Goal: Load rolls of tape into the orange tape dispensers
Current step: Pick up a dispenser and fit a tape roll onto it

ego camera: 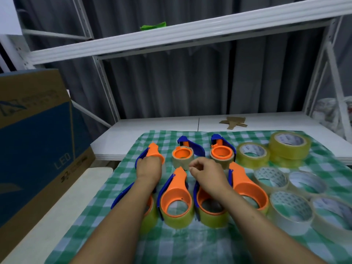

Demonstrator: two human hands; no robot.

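Several orange-and-blue tape dispensers lie on a green checked cloth (190, 242). My left hand (149, 167) grips the round end of the far-left dispenser (154, 150) in the back row. My right hand (206, 171) hovers beside a small loaded dispenser (182, 156), fingers curled, thumb against forefinger, with nothing visible between them. Another small loaded dispenser (222, 153) sits to its right. In the front row, a dispenser with yellowish tape (176, 201) lies between my forearms and another (249, 191) lies right of my right arm. My forearms partly hide two more dispensers.
Loose tape rolls fill the cloth's right side: yellowish ones (252, 154), a stacked pair (289, 144) and several clear ones (290, 211). A large cardboard box (38, 130) stands at the left. A white shelf frame (171, 38) spans overhead. A cardboard scrap (233, 122) lies on the white tabletop.
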